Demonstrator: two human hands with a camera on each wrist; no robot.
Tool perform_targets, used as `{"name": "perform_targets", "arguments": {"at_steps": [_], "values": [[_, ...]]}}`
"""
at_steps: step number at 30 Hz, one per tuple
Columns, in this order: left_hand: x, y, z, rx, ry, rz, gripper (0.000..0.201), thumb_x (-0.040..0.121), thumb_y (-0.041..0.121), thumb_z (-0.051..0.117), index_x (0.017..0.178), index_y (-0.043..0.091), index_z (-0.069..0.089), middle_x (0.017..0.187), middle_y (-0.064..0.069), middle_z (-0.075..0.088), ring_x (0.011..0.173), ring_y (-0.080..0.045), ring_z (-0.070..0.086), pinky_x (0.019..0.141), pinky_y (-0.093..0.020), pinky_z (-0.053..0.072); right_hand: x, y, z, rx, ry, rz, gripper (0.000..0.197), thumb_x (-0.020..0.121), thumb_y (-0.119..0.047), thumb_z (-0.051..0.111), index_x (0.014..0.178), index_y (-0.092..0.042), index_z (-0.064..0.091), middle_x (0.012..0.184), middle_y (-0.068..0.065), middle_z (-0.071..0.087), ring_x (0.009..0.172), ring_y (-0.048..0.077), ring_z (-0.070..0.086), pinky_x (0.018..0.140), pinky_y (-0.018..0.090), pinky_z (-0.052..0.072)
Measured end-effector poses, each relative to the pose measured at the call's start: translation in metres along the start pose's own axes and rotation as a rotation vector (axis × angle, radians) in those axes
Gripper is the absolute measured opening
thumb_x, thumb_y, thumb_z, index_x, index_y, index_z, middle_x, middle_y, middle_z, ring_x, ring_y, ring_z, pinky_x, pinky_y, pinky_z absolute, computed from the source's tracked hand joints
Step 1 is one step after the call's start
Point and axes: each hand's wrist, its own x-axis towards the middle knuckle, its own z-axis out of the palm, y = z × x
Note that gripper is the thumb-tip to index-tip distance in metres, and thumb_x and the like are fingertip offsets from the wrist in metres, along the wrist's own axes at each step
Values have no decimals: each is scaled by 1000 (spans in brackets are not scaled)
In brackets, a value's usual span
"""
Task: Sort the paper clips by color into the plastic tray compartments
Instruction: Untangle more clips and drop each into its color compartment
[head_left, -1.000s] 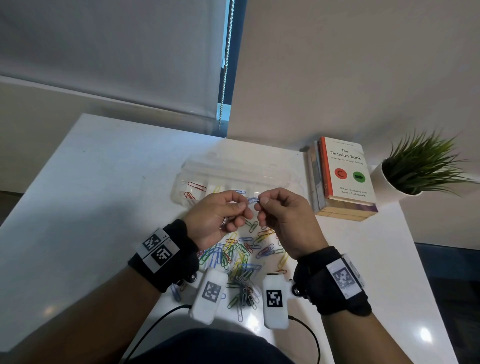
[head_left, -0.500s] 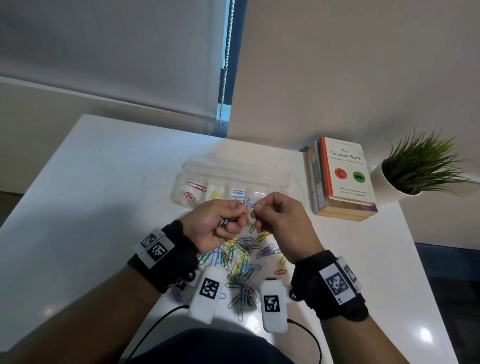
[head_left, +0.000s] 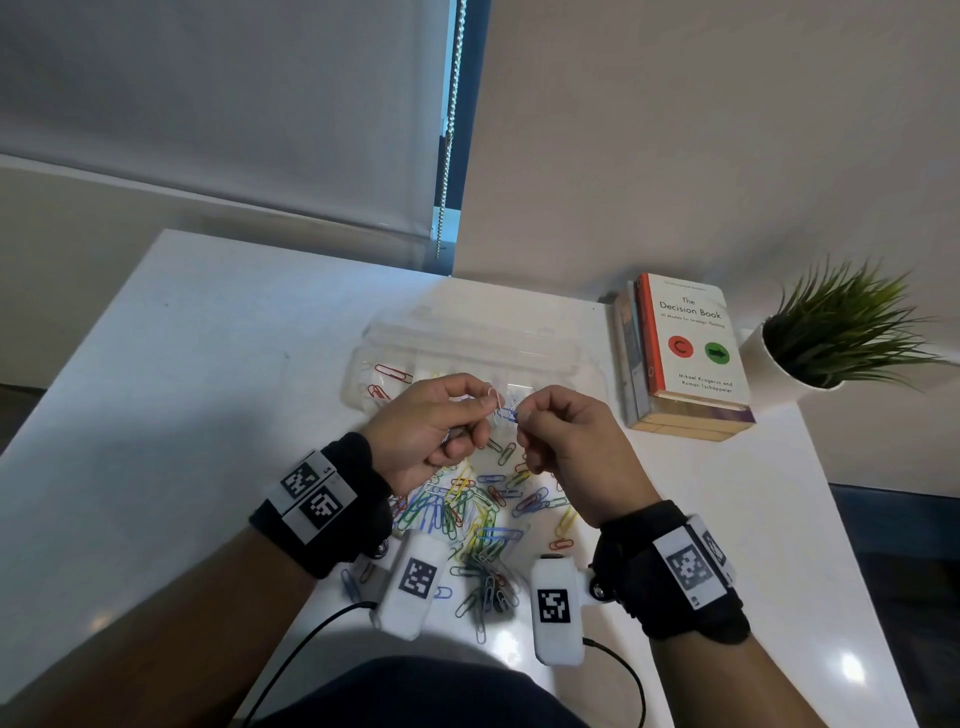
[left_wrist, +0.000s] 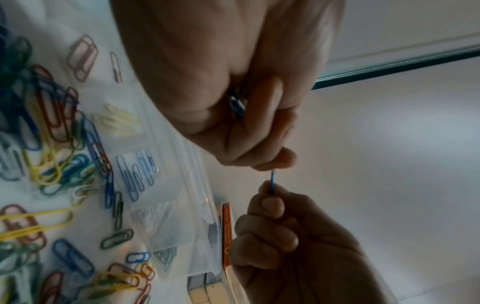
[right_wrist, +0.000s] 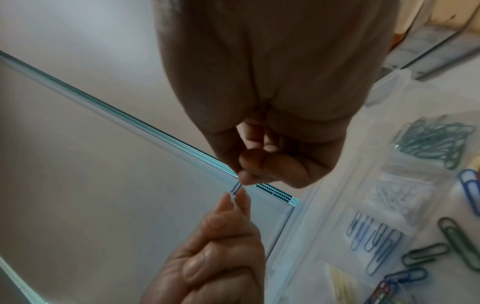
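Observation:
My left hand (head_left: 485, 402) pinches a white paper clip (head_left: 497, 399), and more blue clips (left_wrist: 236, 106) are tucked under its curled fingers. My right hand (head_left: 522, 415) pinches a blue paper clip (head_left: 508, 414) that touches the white one; whether they are hooked together I cannot tell. Both hands hover over the front edge of the clear plastic tray (head_left: 587, 371). Its compartments hold red clips (head_left: 392, 373), yellow clips (left_wrist: 116, 119), blue clips (right_wrist: 374, 242), white clips (right_wrist: 394, 195) and green clips (right_wrist: 436, 142). A mixed pile of clips (head_left: 467, 519) lies on the white table below my hands.
A stack of books (head_left: 685, 358) stands right of the tray, with a potted plant (head_left: 841, 332) beyond it. The tray's clear lid (head_left: 467, 325) lies open behind it. A blind chain (head_left: 449, 130) hangs at the wall. Bare table (head_left: 182, 389) stretches to the left.
Both hands stay together at the tray's front edge, shifting only slightly. The white and blue clips now show more plainly between the fingertips.

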Motion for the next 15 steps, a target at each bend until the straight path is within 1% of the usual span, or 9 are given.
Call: {"name": "perform_targets", "arguments": {"at_steps": [4,10,15], "values": [[0,1,0,11,32,27,11,95,7,52,84,6,55,56,-8,53,36,-8,30,33,-13,16,0,1,-1,37,-38,31,16,91,-1,53,77,-8,59,62,8,53,50,18,42,50,27,37],[1,2,2,4,75,36,13,94,-1,48,82,5,51,52,-9,51,34,-8,28,33,-11,16,-1,5,-3,177,-57,68,20,92,2,49,76,-7,57,61,8,52,48,17,38,49,27,34],[0,3,5,42,93,45,15,94,2,50,79,4,52,52,-9,51,34,-9,28,33,-11,16,-3,6,-3,274,-47,71,22,92,4,46,76,-8,56,61,9,49,49,17,36,51,27,31]]}}
